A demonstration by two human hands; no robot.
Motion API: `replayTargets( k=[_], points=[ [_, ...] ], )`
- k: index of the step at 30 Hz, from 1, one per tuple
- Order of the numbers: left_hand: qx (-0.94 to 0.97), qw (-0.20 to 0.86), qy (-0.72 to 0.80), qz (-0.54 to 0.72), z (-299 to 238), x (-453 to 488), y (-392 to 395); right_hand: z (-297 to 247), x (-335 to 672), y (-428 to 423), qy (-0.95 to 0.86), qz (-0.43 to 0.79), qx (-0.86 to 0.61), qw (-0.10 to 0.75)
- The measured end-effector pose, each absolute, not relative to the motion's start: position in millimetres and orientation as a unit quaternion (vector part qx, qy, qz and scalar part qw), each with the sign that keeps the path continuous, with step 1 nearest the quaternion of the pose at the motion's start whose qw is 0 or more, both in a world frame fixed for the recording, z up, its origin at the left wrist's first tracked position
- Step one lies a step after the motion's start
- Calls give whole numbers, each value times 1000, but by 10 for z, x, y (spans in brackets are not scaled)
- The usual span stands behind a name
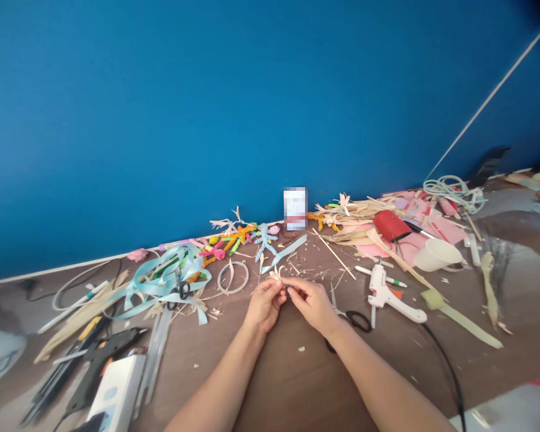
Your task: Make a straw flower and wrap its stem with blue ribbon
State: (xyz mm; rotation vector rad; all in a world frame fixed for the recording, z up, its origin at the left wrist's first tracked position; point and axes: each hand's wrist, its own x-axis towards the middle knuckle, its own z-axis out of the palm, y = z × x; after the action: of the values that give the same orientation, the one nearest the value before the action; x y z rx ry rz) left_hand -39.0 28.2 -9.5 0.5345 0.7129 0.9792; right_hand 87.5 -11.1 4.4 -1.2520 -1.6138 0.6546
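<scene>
Room between forearms (237,372); scissors (358,321) crowd right hand (314,303)

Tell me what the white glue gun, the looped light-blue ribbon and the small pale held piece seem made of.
White glue gun: probably hard plastic, smooth finish; moulded-looking opaque body.
Looped light-blue ribbon: likely satin fabric, softly shiny; flat bands curl and fold.
Small pale piece: perhaps dried husk or paper, matte; thin curling tips, too small to confirm.
</scene>
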Motion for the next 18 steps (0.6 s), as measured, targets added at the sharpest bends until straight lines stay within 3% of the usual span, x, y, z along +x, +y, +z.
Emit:
replayTargets(
  k=[18],
  points=[
    [296,758,308,493,-56,-389,246,89,893,-150,-659,325,-490,470]
  ],
)
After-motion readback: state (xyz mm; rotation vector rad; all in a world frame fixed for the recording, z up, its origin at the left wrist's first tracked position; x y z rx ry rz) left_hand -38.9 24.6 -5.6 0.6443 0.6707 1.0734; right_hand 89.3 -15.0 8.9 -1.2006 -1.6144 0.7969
